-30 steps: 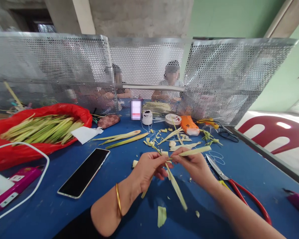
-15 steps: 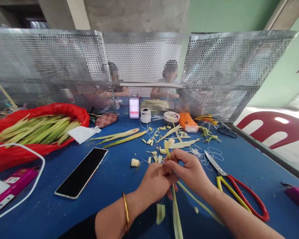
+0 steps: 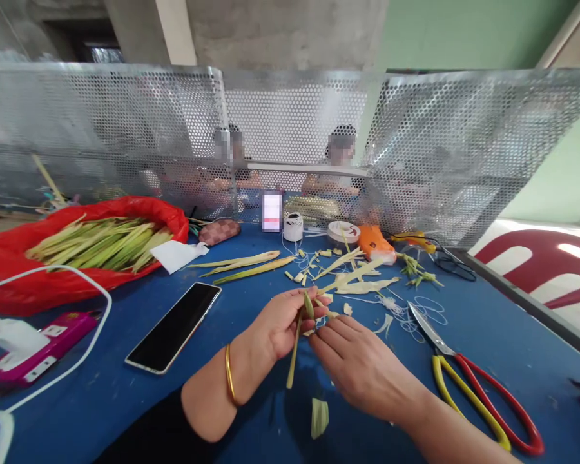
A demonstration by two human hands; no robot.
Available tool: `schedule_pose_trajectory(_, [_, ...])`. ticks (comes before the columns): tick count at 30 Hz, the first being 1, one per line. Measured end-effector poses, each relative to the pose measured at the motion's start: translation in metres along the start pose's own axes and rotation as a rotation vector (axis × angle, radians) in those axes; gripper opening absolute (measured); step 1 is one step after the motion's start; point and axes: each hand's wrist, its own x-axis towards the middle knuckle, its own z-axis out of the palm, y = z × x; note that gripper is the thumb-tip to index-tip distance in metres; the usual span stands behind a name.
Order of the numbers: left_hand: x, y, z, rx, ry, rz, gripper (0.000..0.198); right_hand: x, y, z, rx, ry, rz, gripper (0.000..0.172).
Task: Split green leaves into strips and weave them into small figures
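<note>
Take the two hands as the dial's centre, twelve being straight ahead. Far out at ten o'clock, a red bag (image 3: 7, 274) holds a heap of green-yellow leaf strips (image 3: 101, 245); at nine lies a magenta power strip (image 3: 75, 325), and nearer at nine, a dark phone (image 3: 174, 328). Some loose strips (image 3: 255, 270) rest at eleven on the blue tabletop (image 3: 488, 309).

The left hand (image 3: 283, 322) comes in from eight o'clock, its grip pinched on the held strips (image 3: 293, 364), which sit at the centre: one tail hangs towards seven, and a bent green piece stands at the fingertips. That pinch is best kept firm right at the bend, as a slack hold would probably let the layers slide apart.

A cut scrap (image 3: 319, 417) lies at six. The right hand (image 3: 355, 354), reaching in from four, has its fingers bunched close by the bend; the back of the hand hides its grip, so I cannot tell what it holds. Small, snug pulls should serve better than hard tugs, which could split the fibres along their length.

Tangled thread (image 3: 391, 304) sits at two to three; red-and-yellow scissors (image 3: 447, 350) at three to four are best left clear of the elbow.
</note>
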Motion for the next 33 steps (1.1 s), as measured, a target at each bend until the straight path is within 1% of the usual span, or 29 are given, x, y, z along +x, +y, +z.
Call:
schedule_pose_trajectory(2, [0.000,-0.001,0.000,-0.036,-0.008,-0.007,0.019,0.000,0.000,-0.001,0.045,0.011,-0.002,0.015])
schedule_pose_trajectory(4, [0.001,-0.005,0.001,-0.051,-0.011,0.028,0.017,0.000,-0.002,-0.003,0.054,0.059,-0.030,0.016])
schedule_pose_trajectory(7, [0.004,-0.013,0.003,-0.047,-0.018,0.044,0.017,0.001,-0.007,-0.004,-0.012,0.100,-0.102,0.023])
schedule_pose_trajectory(8, [0.004,-0.016,0.004,-0.064,-0.033,0.038,0.017,0.002,-0.008,-0.003,-0.029,0.092,-0.114,0.023])
schedule_pose_trajectory(10, [0.005,-0.020,0.006,-0.109,-0.070,0.022,0.016,0.003,-0.009,0.000,-0.039,0.081,-0.120,0.018])
schedule_pose_trajectory(15, [0.006,-0.021,0.007,-0.196,-0.095,-0.002,0.014,0.002,-0.006,0.010,-0.013,0.150,-0.130,0.017])
schedule_pose_trajectory(19, [0.006,-0.023,0.007,-0.149,-0.130,-0.010,0.015,0.000,-0.005,0.013,-0.011,0.177,-0.135,0.020])
schedule_pose_trajectory(21, [0.006,-0.025,0.007,-0.112,-0.112,0.032,0.014,-0.001,-0.004,0.011,0.053,0.230,-0.110,0.023])
schedule_pose_trajectory(22, [0.006,-0.026,0.008,-0.087,-0.089,0.065,0.013,-0.001,-0.004,0.010,0.121,0.288,-0.058,0.023])
schedule_pose_trajectory(23, [0.005,-0.026,0.008,-0.059,-0.067,0.097,0.011,-0.002,-0.003,0.009,0.211,0.361,0.035,0.022])
schedule_pose_trajectory(24, [0.004,-0.027,0.008,-0.024,-0.048,0.125,0.009,-0.002,-0.001,0.008,0.311,0.448,0.169,0.020])
schedule_pose_trajectory(26, [0.003,-0.026,0.008,0.047,-0.031,0.164,0.006,-0.003,0.003,0.008,0.516,0.602,0.509,0.012])
schedule_pose_trajectory(27, [0.002,-0.026,0.008,0.075,-0.038,0.179,0.007,-0.003,0.006,0.010,0.625,0.653,0.680,0.008])
schedule_pose_trajectory(28, [0.001,-0.025,0.008,0.099,-0.048,0.201,0.008,-0.002,0.009,0.012,0.742,0.684,0.834,0.007])
schedule_pose_trajectory(29, [0.001,-0.025,0.008,0.121,-0.057,0.225,0.009,-0.001,0.011,0.014,0.871,0.691,0.962,0.010])
schedule_pose_trajectory(30, [0.000,-0.025,0.008,0.142,-0.061,0.245,0.011,0.000,0.013,0.016,1.006,0.682,1.061,0.014])
schedule_pose_trajectory(32, [0.000,-0.024,0.008,0.182,-0.072,0.264,0.012,0.002,0.015,0.020,1.236,0.651,1.200,0.022])
schedule_pose_trajectory(33, [0.000,-0.025,0.008,0.200,-0.080,0.265,0.013,0.003,0.016,0.021,1.307,0.647,1.246,0.025])
